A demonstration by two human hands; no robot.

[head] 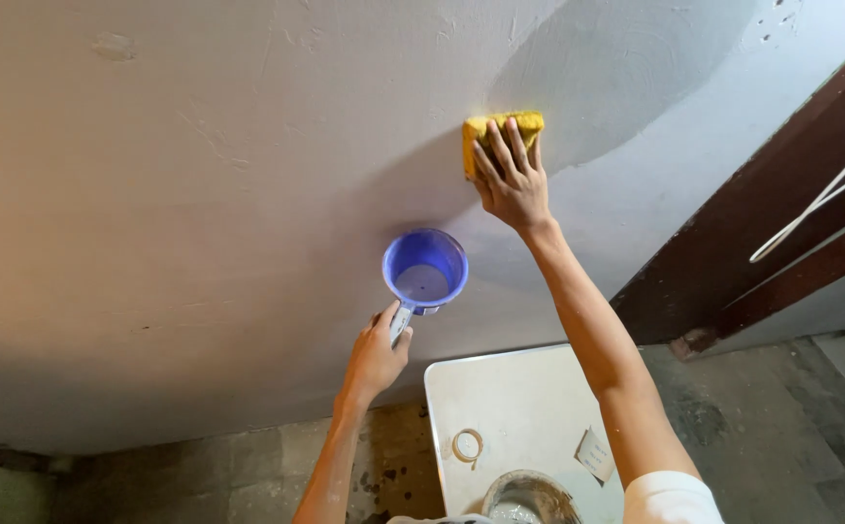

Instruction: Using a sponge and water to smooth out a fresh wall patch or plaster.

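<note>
My right hand (pixel 513 180) presses a yellow sponge (pixel 500 128) flat against a pale plastered wall (pixel 199 175), arm stretched upward. The plaster around the sponge looks darker and damp, with faint circular marks. My left hand (pixel 377 355) grips the handle of a blue plastic mug (pixel 425 271), held lower and to the left of the sponge, close to the wall. The mug's mouth faces me and some liquid shows at its bottom.
A white table (pixel 519 408) stands below, carrying a tape ring (pixel 467 444), a paper scrap (pixel 594 453) and a metal bowl (pixel 529 500). A dark brown door frame (pixel 781 204) with white cables runs at the right. The floor is rough concrete.
</note>
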